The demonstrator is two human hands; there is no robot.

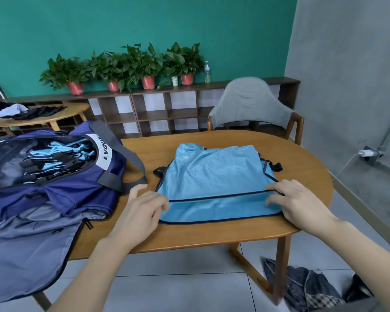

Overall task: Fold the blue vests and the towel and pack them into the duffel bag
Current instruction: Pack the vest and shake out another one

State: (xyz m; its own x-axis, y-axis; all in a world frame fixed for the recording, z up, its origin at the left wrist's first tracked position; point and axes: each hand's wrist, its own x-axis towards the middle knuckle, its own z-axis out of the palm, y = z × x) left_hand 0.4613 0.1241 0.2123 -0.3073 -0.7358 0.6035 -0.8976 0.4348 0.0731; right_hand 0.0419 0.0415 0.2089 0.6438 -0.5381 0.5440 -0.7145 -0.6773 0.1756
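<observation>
Several folded blue vests [61,152] already lie inside the open duffel bag [61,188], which sits just outboard of the left hand [142,212] on the wooden table [212,235]. Their black straps and light blue cloth show through the bag's mouth; an exact count cannot be made.

One further blue vest [216,183] lies on the table between the two hands. Its near hem is turned up, and the dark-piped edge runs across from one hand to the other. The far part is rumpled and not yet squared.

Left hand: at the vest's near left corner, fingers curled over the hem; it appears to pinch the cloth, with the thumb held out toward the bag strap. Right hand [295,203]: on the vest's near right corner, fingers bent down onto the piped edge, appearing to grip the fabric there. Neither grip is fully visible.

Assessment: packing is well advanced, and folding of the present vest is judged to be at an early stage, with further folds and the transfer into the bag outstanding.

Towel: not positively identified. Dark checked cloth [306,287] lies on the floor below the right forearm; whether it is the towel cannot be told. Grey fabric [32,239] hangs over the table edge below the bag; it may be the bag's opened flap. Bag closure remains outstanding.
</observation>
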